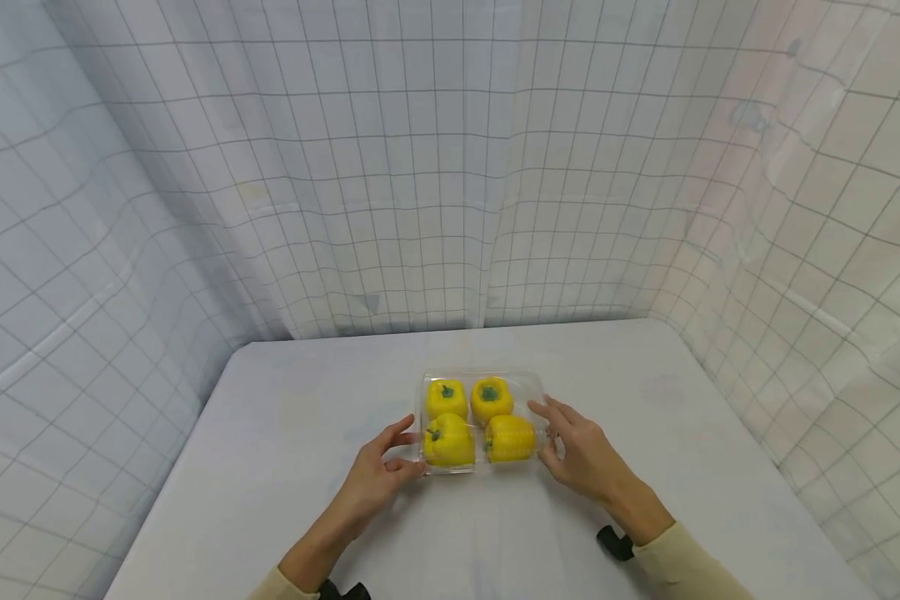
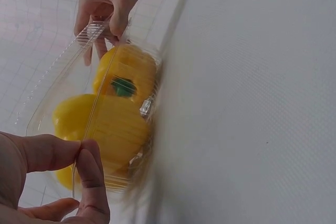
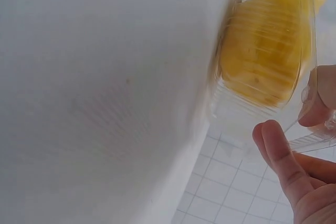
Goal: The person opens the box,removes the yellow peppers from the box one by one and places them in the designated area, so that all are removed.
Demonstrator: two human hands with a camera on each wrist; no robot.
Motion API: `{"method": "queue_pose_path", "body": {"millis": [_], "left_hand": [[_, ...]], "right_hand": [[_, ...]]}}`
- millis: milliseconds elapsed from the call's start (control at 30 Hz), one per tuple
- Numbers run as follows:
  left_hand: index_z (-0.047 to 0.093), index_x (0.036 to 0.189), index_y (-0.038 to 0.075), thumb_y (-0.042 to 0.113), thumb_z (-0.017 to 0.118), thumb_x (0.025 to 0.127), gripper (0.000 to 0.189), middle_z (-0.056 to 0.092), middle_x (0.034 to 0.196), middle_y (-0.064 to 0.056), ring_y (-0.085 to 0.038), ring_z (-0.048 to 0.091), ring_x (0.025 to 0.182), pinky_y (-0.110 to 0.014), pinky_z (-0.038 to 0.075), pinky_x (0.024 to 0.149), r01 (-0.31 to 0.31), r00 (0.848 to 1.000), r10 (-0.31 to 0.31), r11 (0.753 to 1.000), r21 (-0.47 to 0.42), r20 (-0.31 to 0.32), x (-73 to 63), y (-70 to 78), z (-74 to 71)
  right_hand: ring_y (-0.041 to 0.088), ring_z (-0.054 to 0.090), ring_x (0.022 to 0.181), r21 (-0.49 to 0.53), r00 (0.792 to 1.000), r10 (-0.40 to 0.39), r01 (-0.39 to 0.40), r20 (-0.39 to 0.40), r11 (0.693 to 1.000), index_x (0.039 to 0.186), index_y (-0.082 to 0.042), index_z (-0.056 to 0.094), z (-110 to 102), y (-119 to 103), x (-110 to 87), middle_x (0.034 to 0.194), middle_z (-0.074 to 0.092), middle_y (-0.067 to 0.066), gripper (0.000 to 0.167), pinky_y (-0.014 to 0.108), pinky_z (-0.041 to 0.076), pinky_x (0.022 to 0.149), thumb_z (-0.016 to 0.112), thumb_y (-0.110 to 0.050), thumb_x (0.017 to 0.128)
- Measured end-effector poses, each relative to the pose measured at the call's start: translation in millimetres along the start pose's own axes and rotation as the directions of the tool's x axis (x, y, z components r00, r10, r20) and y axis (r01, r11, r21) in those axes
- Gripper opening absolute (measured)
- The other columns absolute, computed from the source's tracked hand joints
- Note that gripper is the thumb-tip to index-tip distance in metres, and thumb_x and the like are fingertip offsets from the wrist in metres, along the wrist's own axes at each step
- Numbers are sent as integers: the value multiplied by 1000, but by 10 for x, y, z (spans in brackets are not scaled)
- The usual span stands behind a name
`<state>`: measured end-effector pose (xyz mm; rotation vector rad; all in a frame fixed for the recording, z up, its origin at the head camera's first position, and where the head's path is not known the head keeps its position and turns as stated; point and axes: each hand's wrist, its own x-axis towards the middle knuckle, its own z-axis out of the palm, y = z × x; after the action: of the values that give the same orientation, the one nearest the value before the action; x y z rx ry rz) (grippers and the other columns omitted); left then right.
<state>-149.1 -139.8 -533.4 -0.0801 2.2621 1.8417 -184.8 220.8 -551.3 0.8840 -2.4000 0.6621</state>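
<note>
A clear plastic clamshell container lies near the middle of the white table, with several yellow bell peppers packed inside. My left hand is at its near left corner. In the left wrist view, the left hand pinches the container's thin rim between thumb and forefinger. My right hand is at the right edge, and the right wrist view shows its fingers curled on either side of the rim. The right hand also shows gripping the far ribbed edge. The peppers press against the clear wall.
The white table is enclosed at the back and both sides by a grid-patterned curtain. Its left and right edges drop off close to the curtain. Black wrist straps show at the bottom.
</note>
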Motion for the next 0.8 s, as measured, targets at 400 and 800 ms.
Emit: {"method": "queue_pose_path", "body": {"millis": [400,800], "left_hand": [[47,178,12,5,87,100,88,64,160,-22,-20,80,99,-29,69,91,5,1000,-5,1000,8,-10,-54,-3,14],[45,177,6,8,86,97,90,64,159,-23,-18,81,99,-23,59,78,-45,999,47,998,49,-23,-65,-12,37]], "right_hand": [[29,84,95,-171,999,-7,2,-31,985,156,-14,73,-75,-14,36,143,82,22,67,41,72,73,86,-6,90],[33,82,118,-94,997,67,-70,-32,993,159,-14,70,-116,-55,122,144,81,16,63,46,75,87,85,-7,99]]}}
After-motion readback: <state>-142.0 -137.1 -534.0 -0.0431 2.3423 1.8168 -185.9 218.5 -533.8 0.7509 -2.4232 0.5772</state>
